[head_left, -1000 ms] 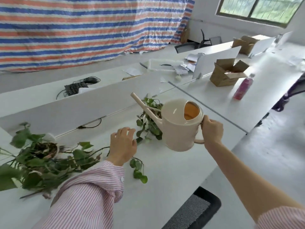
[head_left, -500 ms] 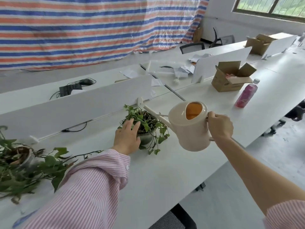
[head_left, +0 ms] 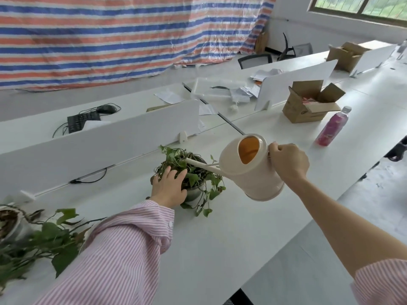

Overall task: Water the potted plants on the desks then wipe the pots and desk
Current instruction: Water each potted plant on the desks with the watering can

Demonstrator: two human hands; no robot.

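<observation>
Right hand (head_left: 287, 162) curled tight round the handle of the cream watering can (head_left: 251, 168), held in the air above the desk (head_left: 231, 238), tipped left. Spout (head_left: 202, 165) points down-left, tip in among the leaves of the small potted plant (head_left: 189, 172). Can opening faces the camera, orange inside. Cannot tell if water is running.

Left hand (head_left: 168, 187) rests on the near-left side of that plant, fingers fairly straight and spread over leaves and pot rim, not gripping. Pink striped sleeve (head_left: 123, 256) runs back to the near edge.

Small pot sits mid-desk, near the white divider panel (head_left: 99, 139) along the far edge; vines trail onto the desk on the near-right side. Second potted plant (head_left: 26, 234) at the left edge, well apart from the first, blurred, vines sprawling toward the sleeve.

Further right on the desk: pink bottle (head_left: 332, 127) upright near the right edge, open cardboard box (head_left: 308, 104) just behind it. Keyboard (head_left: 82, 122) and mouse (head_left: 106, 109) beyond the divider.
</observation>
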